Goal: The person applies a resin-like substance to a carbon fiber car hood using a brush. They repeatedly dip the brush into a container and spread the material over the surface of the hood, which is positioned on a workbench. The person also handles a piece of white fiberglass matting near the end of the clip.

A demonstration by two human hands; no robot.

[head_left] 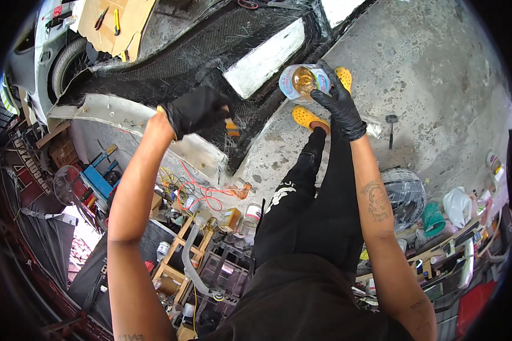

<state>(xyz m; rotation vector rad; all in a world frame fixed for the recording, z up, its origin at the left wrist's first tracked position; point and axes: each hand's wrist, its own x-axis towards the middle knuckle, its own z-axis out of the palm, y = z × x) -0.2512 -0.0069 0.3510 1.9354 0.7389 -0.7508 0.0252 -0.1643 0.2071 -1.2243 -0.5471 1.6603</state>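
In a black glove, my left hand [198, 111] is closed around a paintbrush [231, 131]; only its yellowish-brown end shows past the fingers. It hangs over a long dark part [176, 62] with woven, fibrous cloth and loose strands on it. My right hand [342, 107], also gloved in black, grips the side of a cut-open clear plastic container [289, 82] with a printed label. Amber liquid [304, 80] lies in its bottom. A white rectangular panel [264, 57] sits on the dark part, between the two hands and farther away.
Cardboard [111, 23] with pliers [101, 19] and a yellow cutter [117, 21] lies at the far left, near a car wheel [69, 65]. A hammer [391, 131] rests on the concrete floor to the right. Red hose [202, 190], cans and wooden frames crowd the lower left.
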